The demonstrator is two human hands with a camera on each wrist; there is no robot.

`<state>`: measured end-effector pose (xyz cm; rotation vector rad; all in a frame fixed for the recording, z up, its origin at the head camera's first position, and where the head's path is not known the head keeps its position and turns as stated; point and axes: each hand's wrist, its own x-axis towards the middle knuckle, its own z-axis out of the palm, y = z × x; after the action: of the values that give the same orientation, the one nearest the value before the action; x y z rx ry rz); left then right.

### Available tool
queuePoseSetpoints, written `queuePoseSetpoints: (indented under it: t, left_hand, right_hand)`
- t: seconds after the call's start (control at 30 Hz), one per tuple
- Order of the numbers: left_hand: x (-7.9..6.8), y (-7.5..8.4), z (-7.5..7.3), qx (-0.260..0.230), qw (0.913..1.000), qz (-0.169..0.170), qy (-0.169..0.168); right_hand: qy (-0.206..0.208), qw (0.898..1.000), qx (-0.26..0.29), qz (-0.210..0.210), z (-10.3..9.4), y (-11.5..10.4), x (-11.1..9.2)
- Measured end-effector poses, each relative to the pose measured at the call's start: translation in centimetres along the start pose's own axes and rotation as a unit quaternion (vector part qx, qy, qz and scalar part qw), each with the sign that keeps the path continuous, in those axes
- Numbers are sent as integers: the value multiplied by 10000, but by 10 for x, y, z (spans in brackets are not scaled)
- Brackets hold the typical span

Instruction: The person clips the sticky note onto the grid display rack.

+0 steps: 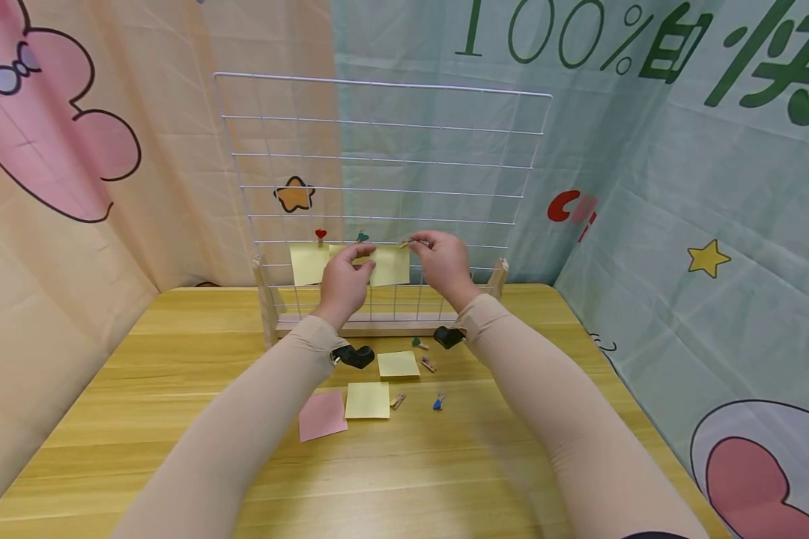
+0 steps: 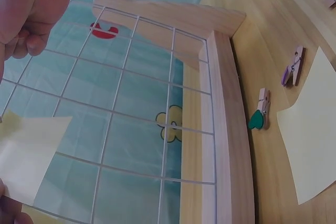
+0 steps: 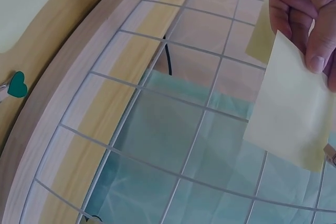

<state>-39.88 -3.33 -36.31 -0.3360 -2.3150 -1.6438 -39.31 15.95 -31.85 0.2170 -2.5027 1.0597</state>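
Note:
My left hand (image 1: 346, 286) pinches a pale yellow sticky note (image 1: 391, 266) by its left side, holding it against the white wire grid (image 1: 377, 162). At the note's upper right corner, my right hand (image 1: 443, 263) pinches a small wooden clothespin (image 1: 405, 242). The right wrist view shows that clothespin (image 3: 330, 153) at the note's edge and the left thumb flat on the paper. To the left hangs another yellow note (image 1: 308, 266) under a red heart clothespin (image 1: 320, 233). A green heart clothespin (image 1: 362, 237) sits above a yellow note (image 1: 336, 250) mostly hidden behind my left hand.
On the wooden table (image 1: 175, 419) lie two yellow notes, one nearer the grid (image 1: 398, 364) and one closer to me (image 1: 368, 400), beside a pink note (image 1: 323, 416). Several loose clothespins lie right of them, including a blue one (image 1: 439, 402). A wooden base (image 1: 377, 328) supports the grid.

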Motion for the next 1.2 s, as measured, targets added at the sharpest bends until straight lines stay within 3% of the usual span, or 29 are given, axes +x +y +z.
queuePoseSetpoints:
  t: [0.93, 1.2]
  left_hand:
    - [2, 0, 3, 62, 10000, -35, 55]
    - [1, 1, 2, 75, 9999, -47, 67]
  right_hand:
    - [-207, 9985, -506, 28, 1, -2, 10]
    - [-269, 9950, -959, -51, 1, -6, 13]
